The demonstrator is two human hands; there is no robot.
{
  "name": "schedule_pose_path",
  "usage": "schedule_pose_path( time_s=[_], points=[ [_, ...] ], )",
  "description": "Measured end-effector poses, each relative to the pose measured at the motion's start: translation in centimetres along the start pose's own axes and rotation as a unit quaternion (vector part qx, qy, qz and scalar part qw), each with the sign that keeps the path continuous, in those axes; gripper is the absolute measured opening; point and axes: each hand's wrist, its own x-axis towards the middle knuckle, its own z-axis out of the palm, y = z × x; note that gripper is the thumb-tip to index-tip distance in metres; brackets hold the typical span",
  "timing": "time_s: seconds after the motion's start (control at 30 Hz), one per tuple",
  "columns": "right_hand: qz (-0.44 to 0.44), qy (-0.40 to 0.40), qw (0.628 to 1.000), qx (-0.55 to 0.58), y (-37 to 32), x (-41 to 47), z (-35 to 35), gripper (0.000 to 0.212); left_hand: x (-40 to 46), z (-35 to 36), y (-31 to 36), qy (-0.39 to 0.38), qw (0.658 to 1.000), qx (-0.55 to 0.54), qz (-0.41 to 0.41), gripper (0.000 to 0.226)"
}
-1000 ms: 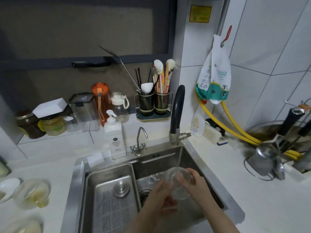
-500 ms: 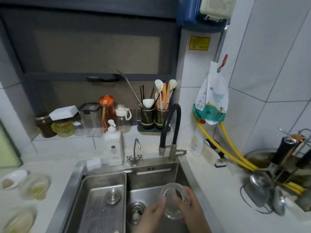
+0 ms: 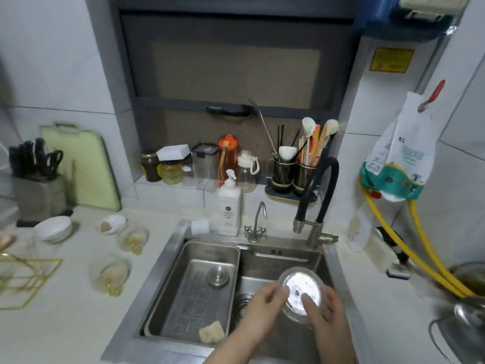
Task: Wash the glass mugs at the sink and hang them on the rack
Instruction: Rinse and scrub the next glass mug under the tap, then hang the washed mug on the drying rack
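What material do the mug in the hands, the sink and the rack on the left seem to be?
The mug: clear glass, since fingers show through it and it glints. The sink: probably stainless steel, a grey brushed sheen with soft reflections. The rack: thin wire, gold-coloured, likely metal; its coating is unclear.

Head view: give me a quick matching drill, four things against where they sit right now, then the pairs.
Things:
1. mug
2. soap bottle
3. sponge
4. gold rack

Places:
A. on the counter at far left
B. in the sink's left basin tray
C. held in both hands over the right basin
D. behind the sink, left of the small tap

Pairs: 1-C, 2-D, 3-B, 4-A
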Motion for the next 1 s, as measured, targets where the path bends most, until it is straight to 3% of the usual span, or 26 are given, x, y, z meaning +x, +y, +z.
schedule_pose_path(
  time_s=[0.07,0.2,0.37,0.57,0.7,0.87,1.0],
  points=[
    [-0.023,-0.014,0.999,-0.027,-0.9,-0.3,0.8,0.043,-0.8,-1.3,0.5,-0.001,1.0,-0.013,0.012,0.021],
    [-0.061,-0.041,0.996,-0.047,-2.2,-1.6,4.1,0.064,-2.5,-5.1,1.1,0.015,0.999,-0.036,0.021,0.026],
    [-0.086,-0.078,0.992,-0.042,-3.1,-5.4,11.7,0.067,-5.5,-13.4,0.0,0.071,0.994,-0.077,0.043,0.055],
    [-0.066,-0.195,0.978,0.03,-3.4,-12.1,24.0,0.06,-11.7,-26.8,-0.9,0.163,0.981,-0.073,0.072,0.045],
    [-0.07,-0.263,0.962,0.024,-2.6,-17.0,31.5,0.051,-16.9,-35.0,-2.1,0.225,0.969,-0.064,0.079,0.044],
    [-0.071,-0.322,0.944,-0.009,-1.9,-22.6,39.4,0.057,-22.4,-42.8,-4.0,0.288,0.952,-0.077,0.068,0.043],
    [-0.063,-0.363,0.929,-0.027,-2.0,-25.5,44.4,0.048,-25.1,-47.4,-4.4,0.335,0.936,-0.098,0.047,0.059]
  ],
)
